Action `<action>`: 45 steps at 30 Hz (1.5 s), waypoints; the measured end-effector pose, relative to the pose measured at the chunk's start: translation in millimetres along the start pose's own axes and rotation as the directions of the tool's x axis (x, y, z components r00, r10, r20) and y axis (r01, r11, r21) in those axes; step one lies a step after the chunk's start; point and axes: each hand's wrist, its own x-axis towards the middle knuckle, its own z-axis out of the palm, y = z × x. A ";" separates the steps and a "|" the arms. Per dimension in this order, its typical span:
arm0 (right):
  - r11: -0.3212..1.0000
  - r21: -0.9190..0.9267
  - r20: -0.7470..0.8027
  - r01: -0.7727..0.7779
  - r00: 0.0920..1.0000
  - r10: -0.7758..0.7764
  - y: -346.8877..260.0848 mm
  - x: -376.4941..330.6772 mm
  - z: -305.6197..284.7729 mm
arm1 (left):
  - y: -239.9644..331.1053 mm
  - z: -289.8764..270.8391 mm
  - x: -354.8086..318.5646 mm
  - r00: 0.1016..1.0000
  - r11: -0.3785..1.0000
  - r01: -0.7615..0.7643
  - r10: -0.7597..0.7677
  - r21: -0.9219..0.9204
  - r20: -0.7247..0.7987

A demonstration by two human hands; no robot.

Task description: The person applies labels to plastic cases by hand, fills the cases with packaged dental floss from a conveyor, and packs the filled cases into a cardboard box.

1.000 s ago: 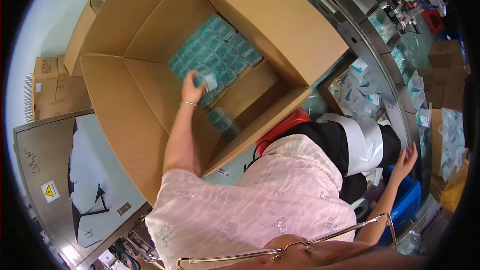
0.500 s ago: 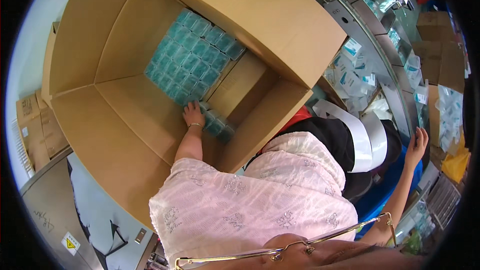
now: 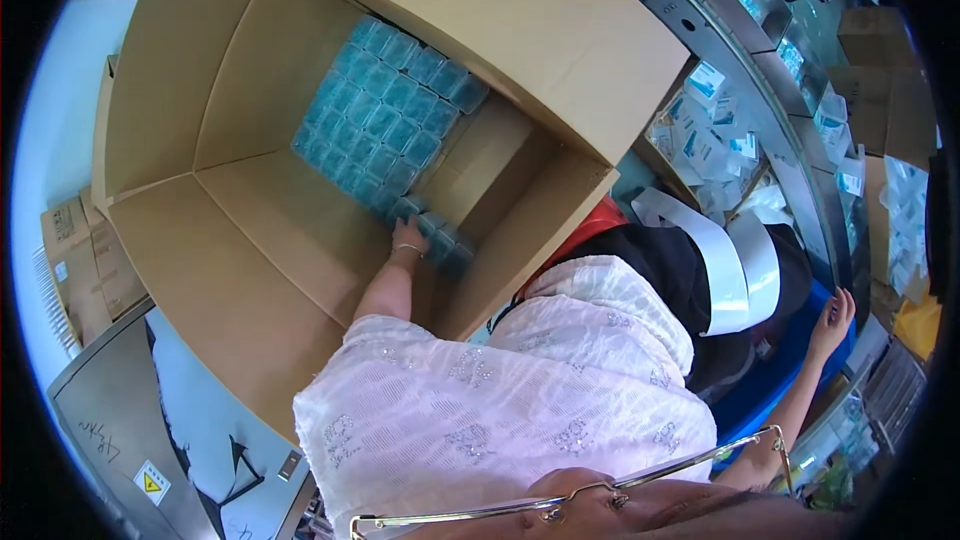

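We look down into a large, open, brown cardboard carton [image 3: 260, 240], tilted in our view, with its flaps spread outward. Inside, a tight block of clear plastic boxes with teal contents [image 3: 375, 105] fills the far left part, its rows neat and close together. From the block's near corner, a short row of similar teal boxes [image 3: 440, 236] runs toward the near right wall, partly blurred and in shadow.

By our judgement, the layer is well along but unfinished: most of the block is laid, while a plain stretch of brown cardboard [image 3: 485, 155] shows between the block, the short row and the right wall.

Our left hand [image 3: 408, 236] reaches deep into the carton. Its fingers are at the upper end of the short row, against or just beside the box there, which lies just beyond the fingertips. We cannot tell whether the fingers are clamped on that box or only resting by it, as they are small and partly hidden.

Our right hand [image 3: 832, 324] is well apart from the carton, out to the right, its fingers loosely apart with nothing visible between them. It is near a blue plastic bin [image 3: 778, 395] and a curved metal conveyor edge [image 3: 812, 205]. Beyond the carton's right side, loose clear packs with white-and-blue labels [image 3: 708, 145] lie heaped.
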 end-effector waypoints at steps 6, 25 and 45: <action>0.989 0.016 -0.069 -0.150 0.986 0.151 63.8 -29.4 -39.5 | 19.1 -129.8 16.6 0.829 0.915 -0.048 -0.187 -0.401 -0.527; 0.800 0.433 -0.254 -0.417 0.795 0.552 146.8 143.6 91.0 | 719.3 -187.7 -276.9 -0.398 -0.388 -0.918 0.898 0.086 -0.189; -0.048 0.717 0.589 -0.696 0.567 0.577 236.0 205.1 164.8 | 783.7 -174.9 -277.4 0.100 -0.245 -0.615 0.919 -0.750 -0.382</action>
